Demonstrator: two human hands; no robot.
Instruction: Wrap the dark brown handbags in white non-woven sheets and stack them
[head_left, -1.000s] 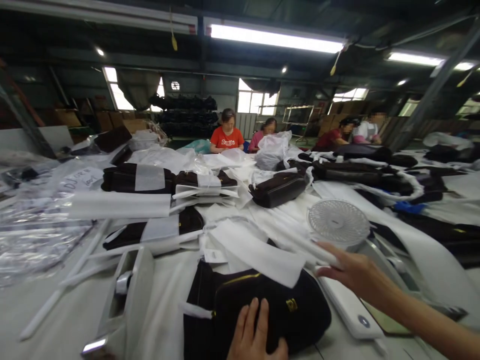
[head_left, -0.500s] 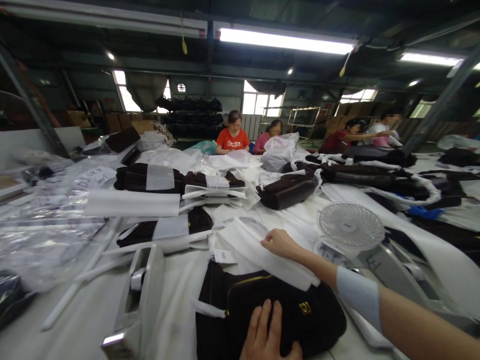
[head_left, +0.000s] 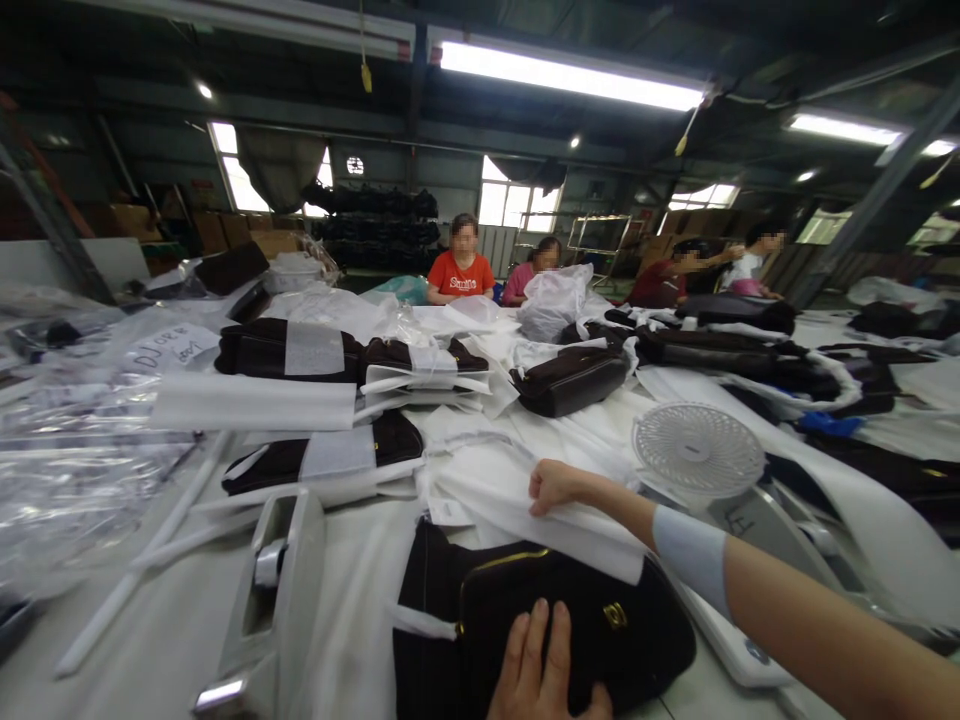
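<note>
A black bag (head_left: 427, 650) with a gold zip and a small gold emblem lies flat in front of me. My left hand (head_left: 536, 665) rests palm down on its front, fingers stretched out. Just beyond, my right hand (head_left: 553, 486) is closed on a white packing sheet (head_left: 592, 540), whose near end lies over the bag's upper edge. The fingertips of that hand are partly hidden. A thin white wrapped strip (head_left: 424, 620) hangs at the zip's end. Behind the bag's top left is a white tag (head_left: 450, 513).
A white fan (head_left: 697, 450) stands at right; a grey tape dispenser (head_left: 281, 600) stands at left. Wrapped dark bags (head_left: 281, 350) sit farther back, with clear plastic bags (head_left: 90, 450) at far left. Co-workers (head_left: 460, 268) sit across the table.
My right hand has curled tighter around the sheet and shifted slightly right, with the sheet's near end moving right too. The left hand stays on the bag. The view has shifted slightly.
</note>
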